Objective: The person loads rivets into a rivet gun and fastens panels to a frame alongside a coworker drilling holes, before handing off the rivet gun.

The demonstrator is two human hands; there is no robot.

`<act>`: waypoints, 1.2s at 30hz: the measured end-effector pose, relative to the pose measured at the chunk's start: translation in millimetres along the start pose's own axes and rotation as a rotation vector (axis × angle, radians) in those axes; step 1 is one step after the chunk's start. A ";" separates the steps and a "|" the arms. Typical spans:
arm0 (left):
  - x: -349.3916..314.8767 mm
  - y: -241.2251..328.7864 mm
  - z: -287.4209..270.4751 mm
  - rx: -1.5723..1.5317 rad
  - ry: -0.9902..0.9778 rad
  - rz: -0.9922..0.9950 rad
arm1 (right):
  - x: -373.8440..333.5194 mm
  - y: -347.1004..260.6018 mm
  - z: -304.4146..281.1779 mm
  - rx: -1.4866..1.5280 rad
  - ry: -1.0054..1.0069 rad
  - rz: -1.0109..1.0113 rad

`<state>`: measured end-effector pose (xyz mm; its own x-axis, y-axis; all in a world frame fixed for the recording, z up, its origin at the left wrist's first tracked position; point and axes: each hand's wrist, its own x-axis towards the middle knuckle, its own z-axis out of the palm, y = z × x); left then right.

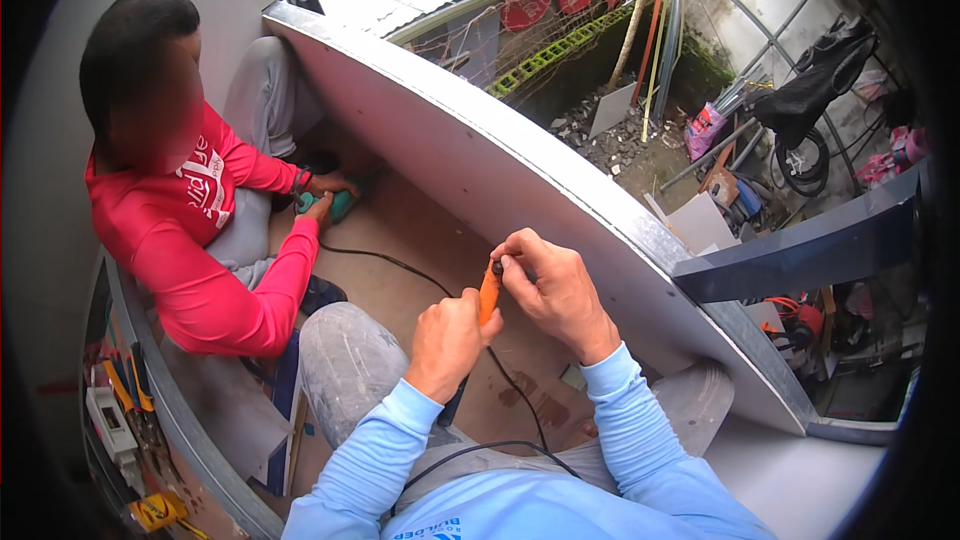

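**Orange-handled tool held upright between both hands**

Orange-handled tool [489,292] sits at the centre of the view, just above the person's raised knee in grey, paint-flecked trousers [350,360]. Its long axis runs nearly upright, leaning slightly to the right at the top. The left hand [447,340] is closed in a fist around the lower part of the handle, so it is the lower and nearer of the two. The right hand [550,290] comes in from the right and above, its thumb and fingertips pinched together on the dark top end of the tool. The two hands touch across the handle.

A black cable [400,265] runs over the brown floor [420,230] behind the hands, and another loop of it crosses the person's lap.

Farther off to the left, a second person in a red long-sleeved shirt [190,240] sits on the floor, both hands resting on a teal object [335,205]; what it is cannot be told for certain.

A long white board [480,150] on a metal frame runs diagonally behind them, and beyond it lies a yard with rubble and scrap [610,140].
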<state>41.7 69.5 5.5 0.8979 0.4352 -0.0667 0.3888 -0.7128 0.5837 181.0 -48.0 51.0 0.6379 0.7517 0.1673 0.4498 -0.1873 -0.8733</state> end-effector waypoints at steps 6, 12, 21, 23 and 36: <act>-2.0 -2.8 1.5 -0.014 0.000 0.008 | 4.2 -3.8 -1.3 -0.150 -0.008 -0.173; -3.7 -1.4 -0.2 -0.011 -0.015 0.048 | 2.7 3.4 5.2 -0.064 0.007 -0.065; -4.5 1.9 -6.5 -0.017 -0.018 0.126 | -3.8 10.5 10.5 0.037 -0.018 -0.176; -5.0 3.1 -7.9 -0.065 0.011 0.102 | -4.3 15.8 4.1 0.113 -0.032 -0.063; -6.3 6.6 -16.7 -0.122 -0.006 0.194 | -20.0 23.6 1.1 0.043 0.018 -0.040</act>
<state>35.1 71.2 23.3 0.9548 0.2927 0.0515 0.1812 -0.7108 0.6797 178.2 -66.8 26.5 0.6315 0.7462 0.2105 0.4483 -0.1299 -0.8844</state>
